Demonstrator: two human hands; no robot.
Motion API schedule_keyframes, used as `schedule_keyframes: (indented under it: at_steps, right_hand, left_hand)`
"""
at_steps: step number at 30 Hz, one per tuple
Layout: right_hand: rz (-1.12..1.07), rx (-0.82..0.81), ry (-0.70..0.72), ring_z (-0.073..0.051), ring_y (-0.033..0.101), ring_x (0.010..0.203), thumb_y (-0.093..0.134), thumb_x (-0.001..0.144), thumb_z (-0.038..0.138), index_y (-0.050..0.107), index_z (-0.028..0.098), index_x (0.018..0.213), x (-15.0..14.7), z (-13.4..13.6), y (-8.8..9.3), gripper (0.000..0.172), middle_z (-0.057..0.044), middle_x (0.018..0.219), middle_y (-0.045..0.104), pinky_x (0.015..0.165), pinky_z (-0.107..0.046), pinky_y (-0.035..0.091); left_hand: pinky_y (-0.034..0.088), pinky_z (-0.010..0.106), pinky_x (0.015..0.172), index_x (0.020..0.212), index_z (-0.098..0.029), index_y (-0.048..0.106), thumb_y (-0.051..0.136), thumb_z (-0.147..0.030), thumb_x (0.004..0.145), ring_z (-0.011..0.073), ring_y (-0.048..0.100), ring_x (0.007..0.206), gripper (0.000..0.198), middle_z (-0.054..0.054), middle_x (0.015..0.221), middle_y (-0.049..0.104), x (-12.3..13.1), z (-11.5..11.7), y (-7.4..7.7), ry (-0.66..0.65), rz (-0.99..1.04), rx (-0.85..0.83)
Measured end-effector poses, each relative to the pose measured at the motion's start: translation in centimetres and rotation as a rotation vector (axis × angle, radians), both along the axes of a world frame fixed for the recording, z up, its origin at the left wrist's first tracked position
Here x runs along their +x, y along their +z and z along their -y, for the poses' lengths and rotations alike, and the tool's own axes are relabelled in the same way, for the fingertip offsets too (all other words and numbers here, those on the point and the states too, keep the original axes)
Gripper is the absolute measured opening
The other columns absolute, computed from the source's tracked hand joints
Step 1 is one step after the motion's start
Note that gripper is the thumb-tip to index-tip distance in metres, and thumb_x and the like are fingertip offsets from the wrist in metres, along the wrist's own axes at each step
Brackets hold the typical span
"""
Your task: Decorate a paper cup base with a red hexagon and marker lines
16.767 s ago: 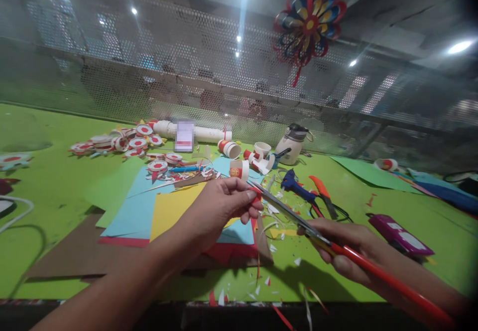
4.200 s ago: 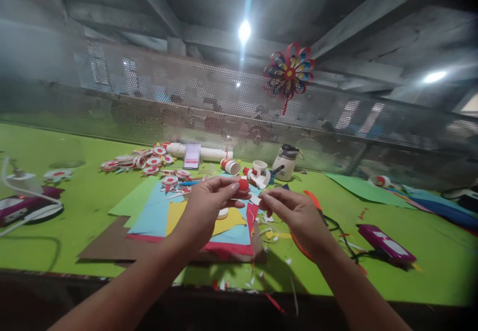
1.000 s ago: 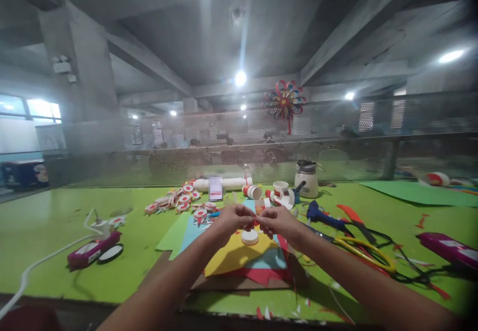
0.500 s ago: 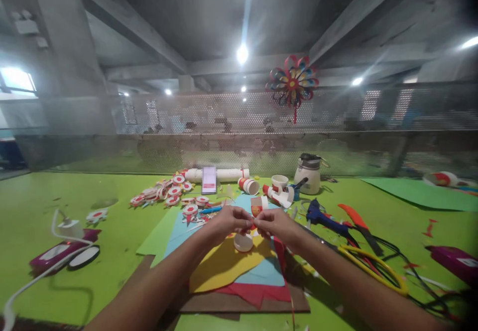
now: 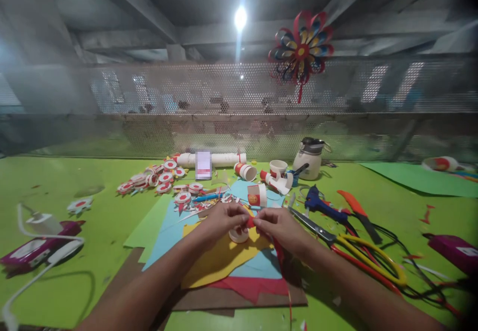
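My left hand [image 5: 223, 219] and my right hand [image 5: 277, 224] meet above a stack of coloured paper sheets [image 5: 220, 259]. Both pinch a small red paper piece [image 5: 250, 221] between their fingertips. Just under the hands stands a small white tape roll [image 5: 238, 235] on the yellow sheet. A cut paper cup [image 5: 256, 195] with a red band stands a little beyond the hands.
Scissors [image 5: 351, 248] with red and yellow handles lie right of my hands, beside a blue glue gun [image 5: 320, 207], an orange cutter [image 5: 354, 208] and black cables. Red-and-white paper rosettes [image 5: 157, 180], cups and a white jug [image 5: 309, 158] sit at the back. Purple devices lie far left [image 5: 30, 249] and far right [image 5: 455, 250].
The view has tipped down a little. My hands stay together pinching the red piece, now lower and closer to the tape roll. The scissors lie on the table since the earliest frame.
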State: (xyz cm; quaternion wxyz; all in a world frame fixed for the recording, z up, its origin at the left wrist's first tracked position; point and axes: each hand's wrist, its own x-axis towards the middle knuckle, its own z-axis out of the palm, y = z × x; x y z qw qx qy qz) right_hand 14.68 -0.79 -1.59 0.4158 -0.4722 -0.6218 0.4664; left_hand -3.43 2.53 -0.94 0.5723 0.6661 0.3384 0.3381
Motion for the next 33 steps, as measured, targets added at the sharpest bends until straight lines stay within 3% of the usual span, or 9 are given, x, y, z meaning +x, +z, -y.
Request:
schedule_keyframes:
  at_steps: [6,9,12,14,18,25,33]
  right_hand:
    - [-0.042,0.009,-0.093,-0.007,0.040,0.044,0.068,0.070,0.048,0.059,0.014,0.061,0.6,-0.6,-0.3,0.036,0.004,0.049,0.053,0.044,-0.022,0.030]
    - [-0.045,0.000,-0.128,-0.006,0.036,0.040,0.071,0.066,0.051,0.061,0.015,0.062,1.0,-0.9,-0.7,0.039,0.005,0.046,0.051,0.040,-0.021,0.025]
    - [-0.050,-0.019,-0.143,-0.005,0.034,0.038,0.074,0.063,0.053,0.061,0.015,0.062,1.1,-1.0,-0.7,0.040,0.005,0.044,0.049,0.037,-0.021,0.023]
    - [-0.057,-0.023,-0.150,-0.005,0.036,0.040,0.075,0.063,0.051,0.061,0.015,0.061,1.1,-1.0,-0.6,0.039,0.005,0.046,0.050,0.038,-0.021,0.024]
    - [-0.058,-0.012,-0.173,-0.006,0.039,0.042,0.077,0.064,0.045,0.061,0.014,0.060,1.4,-1.2,-0.2,0.035,0.003,0.048,0.053,0.039,-0.021,0.027]
    - [-0.012,-0.058,-0.168,-0.005,0.036,0.036,0.075,0.069,0.040,0.059,0.015,0.058,1.7,-1.6,-0.7,0.031,0.003,0.044,0.052,0.035,-0.021,0.025]
    - [0.024,-0.110,-0.131,-0.004,0.036,0.037,0.074,0.071,0.036,0.060,0.014,0.057,1.0,-1.1,-0.8,0.029,0.005,0.041,0.048,0.036,-0.019,0.025]
  left_hand:
    - [0.043,0.025,0.059,0.071,-0.013,0.066,0.064,-0.042,0.074,0.0132,0.056,0.060,0.029,0.004,0.065,0.065,-1.6,-1.8,0.2,0.218,-0.092,0.201]
    - [0.040,0.026,0.055,0.065,-0.014,0.064,0.062,-0.042,0.074,0.0128,0.052,0.054,0.030,0.002,0.058,0.061,-3.0,-3.6,-0.3,0.341,-0.168,0.287]
    - [0.040,0.027,0.058,0.072,-0.015,0.068,0.063,-0.039,0.072,0.0144,0.055,0.058,0.025,0.003,0.064,0.065,-4.2,-5.0,-0.9,0.402,-0.252,0.354]
    - [0.042,0.028,0.059,0.079,-0.016,0.070,0.064,-0.039,0.071,0.0160,0.057,0.063,0.025,0.004,0.070,0.068,-4.7,-5.5,-1.1,0.378,-0.316,0.384]
    - [0.046,0.029,0.065,0.082,-0.019,0.072,0.067,-0.039,0.069,0.0198,0.063,0.076,0.024,0.007,0.083,0.072,-4.6,-4.9,-0.4,0.179,-0.454,0.434]
    - [0.048,0.033,0.077,0.109,-0.018,0.066,0.066,-0.043,0.071,0.0236,0.061,0.096,0.046,0.012,0.111,0.066,-3.2,-2.8,0.2,-0.060,-0.624,0.544]
    - [0.042,0.042,0.088,0.125,-0.018,0.059,0.070,-0.047,0.068,0.0341,0.052,0.114,0.065,0.018,0.129,0.056,-2.6,-2.1,-0.7,-0.141,-0.809,0.613]
